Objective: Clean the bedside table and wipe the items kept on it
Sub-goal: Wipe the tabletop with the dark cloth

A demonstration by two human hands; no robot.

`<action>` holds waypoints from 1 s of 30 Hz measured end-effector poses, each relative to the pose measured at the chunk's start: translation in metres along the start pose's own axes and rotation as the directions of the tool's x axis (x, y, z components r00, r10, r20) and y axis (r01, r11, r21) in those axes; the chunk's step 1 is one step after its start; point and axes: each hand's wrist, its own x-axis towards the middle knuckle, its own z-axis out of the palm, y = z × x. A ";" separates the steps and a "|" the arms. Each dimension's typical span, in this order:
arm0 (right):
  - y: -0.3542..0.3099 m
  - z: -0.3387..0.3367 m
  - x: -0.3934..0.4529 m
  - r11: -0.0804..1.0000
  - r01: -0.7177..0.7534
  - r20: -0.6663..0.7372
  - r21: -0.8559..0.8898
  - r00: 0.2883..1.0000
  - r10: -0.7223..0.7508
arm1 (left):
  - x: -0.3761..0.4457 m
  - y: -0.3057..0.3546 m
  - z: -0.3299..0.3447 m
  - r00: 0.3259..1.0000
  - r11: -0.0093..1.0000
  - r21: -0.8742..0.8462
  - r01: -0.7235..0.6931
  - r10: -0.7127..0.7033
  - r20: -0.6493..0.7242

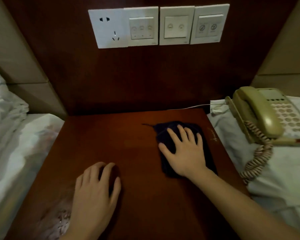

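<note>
**Cloth under right hand, unwiped worktop lies to its left**

Right hand (184, 149) flat, fingers spread, pressing dark cloth (170, 135) onto worktop (111, 135), right of centre. Cloth's long axis runs near-to-far. Left hand (95, 191) rests on worktop, fingers loosely curled, holding nothing visible. Telephone (267, 115) sits on the bed just right, nearer the right hand.

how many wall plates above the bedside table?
4, in one row on the wood panel: socket plate far left, three-button switch plate, two-button switch plate, and a two-icon plate far right. None look hidden.
</note>
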 end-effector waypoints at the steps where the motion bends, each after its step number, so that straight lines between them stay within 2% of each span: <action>1: 0.006 -0.002 0.016 1.000 -0.019 0.008 0.008 1.000 0.019 | 0.001 0.017 -0.002 1.000 0.998 -0.058 0.009 -0.008 0.008; 3: 0.015 -0.005 0.039 0.998 -0.060 0.008 0.019 0.998 0.060 | 0.008 0.057 -0.004 0.997 0.975 -0.222 -0.017 0.032 0.063; 5: 0.019 -0.007 0.039 0.997 -0.068 -0.004 0.024 0.998 0.068 | 0.013 0.086 -0.001 0.989 0.953 -0.280 -0.113 0.135 0.059; 8: 0.026 -0.003 -0.014 1.000 0.002 -0.043 0.024 0.999 -0.001 | 0.014 0.092 0.014 0.964 0.947 -0.217 -0.235 0.255 0.070; 10: 0.037 -0.004 -0.047 1.000 0.017 -0.051 0.005 0.999 -0.017 | 0.013 0.086 0.022 0.962 0.949 -0.181 -0.256 0.269 0.048; 12: 0.056 -0.008 -0.040 1.000 -0.027 -0.023 0.001 0.999 0.027 | 0.015 0.085 0.030 0.955 0.943 -0.150 -0.296 0.295 -0.031; 15: 0.079 -0.014 0.017 0.985 -0.153 -0.008 0.075 0.988 0.154 | 0.020 0.088 0.042 0.923 0.921 -0.097 -0.377 0.364 -0.128; 18: 0.091 -0.018 0.087 0.952 -0.245 0.025 0.185 0.969 0.244 | 0.024 0.088 0.049 0.911 0.915 -0.080 -0.394 0.379 -0.161; 22: 0.086 -0.021 0.141 0.941 -0.267 0.000 0.209 0.962 0.273 | 0.027 0.088 0.046 0.913 0.913 -0.083 -0.400 0.389 -0.122; 25: 0.089 -0.021 0.135 0.938 -0.248 -0.018 0.243 0.965 0.260 | 0.026 0.087 0.041 0.912 0.904 -0.124 -0.408 0.398 -0.100; 30: 0.090 -0.010 0.054 0.942 -0.248 -0.097 0.228 0.956 0.275 | 0.020 0.089 0.036 0.933 0.915 -0.189 -0.357 0.360 -0.019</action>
